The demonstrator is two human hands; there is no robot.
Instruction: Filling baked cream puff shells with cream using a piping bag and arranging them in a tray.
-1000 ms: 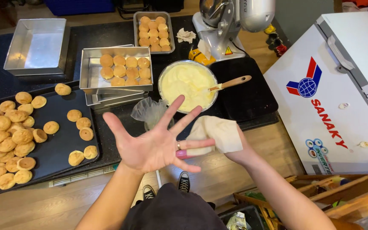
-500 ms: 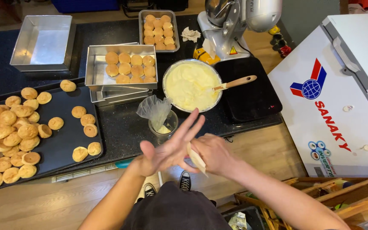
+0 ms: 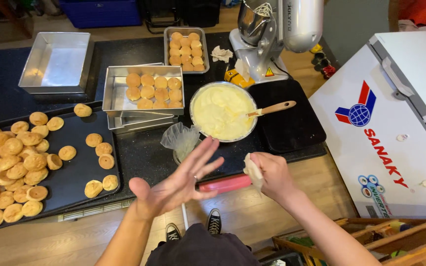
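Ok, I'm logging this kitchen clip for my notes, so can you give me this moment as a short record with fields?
left hand: left hand open, palm up, fingers spread, holding nothing
right hand: right hand closed on a crumpled white paper towel
near the hands: red handle below them; clear piping bag in a cup
cream: round pan of pale cream with a wooden-handled spatula
pastry: small puffs on a black tray; more in a square metal tin
behind: stand mixer
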